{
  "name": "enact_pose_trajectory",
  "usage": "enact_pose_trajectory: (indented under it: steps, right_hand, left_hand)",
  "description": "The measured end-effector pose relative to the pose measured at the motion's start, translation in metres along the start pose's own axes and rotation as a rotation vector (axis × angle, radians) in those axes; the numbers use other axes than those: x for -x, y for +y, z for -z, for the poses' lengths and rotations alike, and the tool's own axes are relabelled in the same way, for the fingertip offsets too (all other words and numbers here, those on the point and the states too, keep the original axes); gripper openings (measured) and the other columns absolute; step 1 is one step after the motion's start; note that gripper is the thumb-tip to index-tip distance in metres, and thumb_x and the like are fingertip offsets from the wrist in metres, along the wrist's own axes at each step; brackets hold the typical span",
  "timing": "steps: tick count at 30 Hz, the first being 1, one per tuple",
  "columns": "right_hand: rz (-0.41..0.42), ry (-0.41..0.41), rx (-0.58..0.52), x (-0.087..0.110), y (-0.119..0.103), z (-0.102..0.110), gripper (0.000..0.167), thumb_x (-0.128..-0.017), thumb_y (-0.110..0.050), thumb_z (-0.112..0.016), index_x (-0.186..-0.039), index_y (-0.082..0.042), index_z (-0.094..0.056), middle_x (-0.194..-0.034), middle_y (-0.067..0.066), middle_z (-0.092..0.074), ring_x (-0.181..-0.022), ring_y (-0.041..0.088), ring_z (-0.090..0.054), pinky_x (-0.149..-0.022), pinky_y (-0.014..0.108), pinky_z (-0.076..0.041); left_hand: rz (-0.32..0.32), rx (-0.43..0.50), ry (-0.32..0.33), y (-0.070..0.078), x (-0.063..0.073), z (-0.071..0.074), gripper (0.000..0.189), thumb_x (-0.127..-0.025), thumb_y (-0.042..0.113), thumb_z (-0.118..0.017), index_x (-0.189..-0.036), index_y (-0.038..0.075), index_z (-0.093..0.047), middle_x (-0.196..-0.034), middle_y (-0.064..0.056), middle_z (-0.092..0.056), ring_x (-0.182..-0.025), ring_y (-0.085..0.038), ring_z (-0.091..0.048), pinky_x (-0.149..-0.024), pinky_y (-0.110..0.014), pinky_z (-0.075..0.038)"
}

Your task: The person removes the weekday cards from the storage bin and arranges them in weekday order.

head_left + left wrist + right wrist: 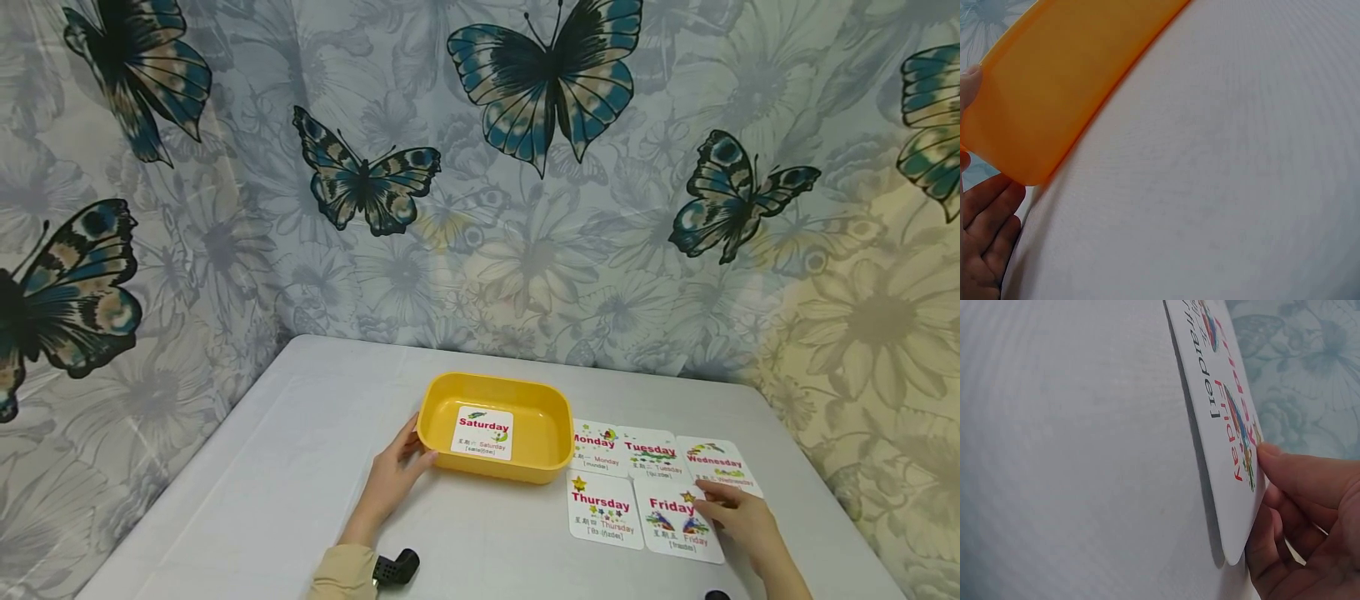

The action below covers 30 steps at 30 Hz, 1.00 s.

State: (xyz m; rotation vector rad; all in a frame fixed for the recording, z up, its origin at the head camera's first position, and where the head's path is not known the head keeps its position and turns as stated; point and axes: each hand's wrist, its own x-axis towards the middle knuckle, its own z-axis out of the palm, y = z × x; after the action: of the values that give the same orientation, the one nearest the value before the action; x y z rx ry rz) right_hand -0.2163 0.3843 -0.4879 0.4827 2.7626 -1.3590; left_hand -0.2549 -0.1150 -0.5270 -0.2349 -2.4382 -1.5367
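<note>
My left hand (393, 477) grips a yellow plastic tray (495, 469) at its left end. In the left wrist view the thumb (970, 86) is at the tray's rim, with the other fingers around its end. Inside the tray lies a white card reading Saturday (483, 433). My right hand (742, 521) pinches the Friday card (675, 533) by its right edge. In the right wrist view this card slants over the white cloth, casting a shadow along its edge, with the thumb on its printed face.
Next to the tray, the Monday card (595, 454), Tuesday card (651, 461) and Wednesday card (720, 471) form a row. In front of them lies the Thursday card (603, 529). A white cloth covers the table (285, 467); a butterfly-patterned curtain (495, 275) hangs behind it.
</note>
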Motion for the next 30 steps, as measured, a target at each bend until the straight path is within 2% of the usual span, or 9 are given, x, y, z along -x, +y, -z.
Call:
enact_pose_trajectory:
  steps: [9,20,30]
  right_hand:
    - [0.005,-0.013,-0.004,0.0014,-0.0023,0.0001,0.059,-0.078,-0.023,-0.074,-0.122,0.011,-0.053,-0.091,0.007,-0.058,-0.076,0.017,-0.049,-0.057,0.023,-0.047]
    - [0.022,-0.04,-0.014,0.0069,-0.0076,0.0021,0.061,-0.079,-0.018,-0.073,-0.126,0.012,-0.049,-0.093,0.008,-0.059,-0.076,0.012,-0.051,-0.06,0.022,-0.048]
    - [0.015,-0.084,0.0,0.0061,-0.0056,0.0031,0.073,-0.08,-0.028,-0.073,-0.131,0.013,-0.041,-0.101,0.014,-0.056,-0.082,0.015,-0.051,-0.064,0.021,-0.048]
  left_hand:
    - [0.019,0.001,-0.001,-0.0004,0.0,0.0007,0.074,-0.081,0.049,-0.066,-0.144,0.027,-0.034,-0.119,-0.004,-0.059,-0.108,-0.022,-0.055,-0.095,-0.044,-0.043]
    - [-0.004,0.011,-0.005,0.0,-0.0001,0.0001,0.075,-0.081,0.05,-0.065,-0.145,0.026,-0.034,-0.121,-0.005,-0.058,-0.109,-0.023,-0.055,-0.095,-0.044,-0.043]
    - [-0.004,0.01,-0.001,-0.0006,0.0004,-0.0001,0.074,-0.082,0.048,-0.066,-0.145,0.025,-0.034,-0.12,-0.005,-0.058,-0.109,-0.023,-0.055,-0.095,-0.045,-0.042]
